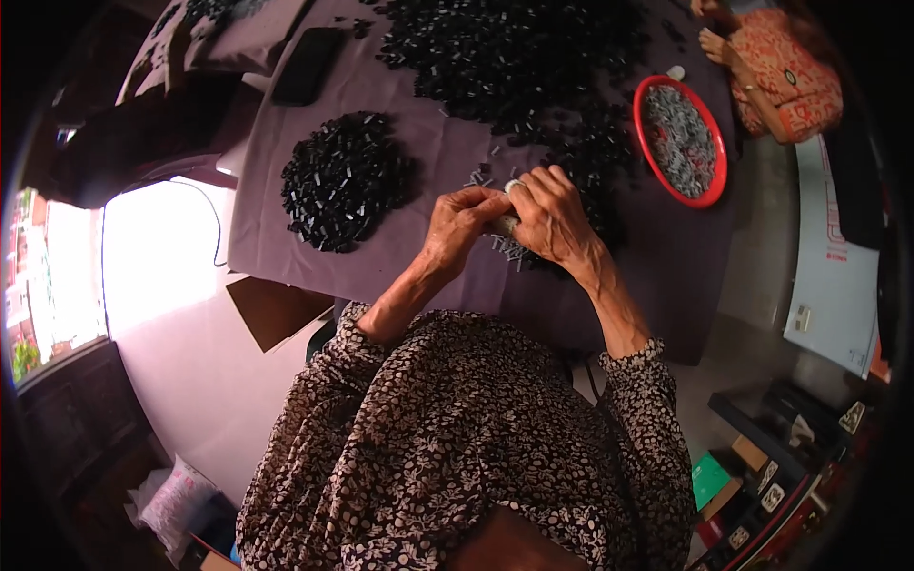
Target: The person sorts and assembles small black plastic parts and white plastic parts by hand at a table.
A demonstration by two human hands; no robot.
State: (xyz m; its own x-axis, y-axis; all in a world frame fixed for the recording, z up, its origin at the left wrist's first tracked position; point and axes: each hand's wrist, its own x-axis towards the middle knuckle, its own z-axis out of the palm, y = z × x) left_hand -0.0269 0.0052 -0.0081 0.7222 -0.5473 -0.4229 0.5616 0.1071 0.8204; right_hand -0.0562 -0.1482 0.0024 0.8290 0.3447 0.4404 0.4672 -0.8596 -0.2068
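Over the near part of the cloth-covered table, my left hand (pixel 460 224) and my right hand (pixel 550 217) meet with their fingertips together. Both are closed in a pinch, and whatever sits between the fingers is too small and hidden to name. A whitish band or wrap (pixel 514 186) shows where the fingertips come together. Under and beside my right hand lie small grey pieces (pixel 512 250), partly covered by it. To the left is a round heap of small black pieces (pixel 345 181). A much larger heap of black pieces (pixel 514 62) spreads beyond my hands.
A red basin (pixel 721 157) of small grey pieces stands to the right. A dark flat phone-like object (pixel 308 67) lies at the far left of the purple tablecloth (pixel 276 224). Another person in an orange patterned top (pixel 785 71) works at the far right; another dark-clothed arm (pixel 176 57) reaches in at left.
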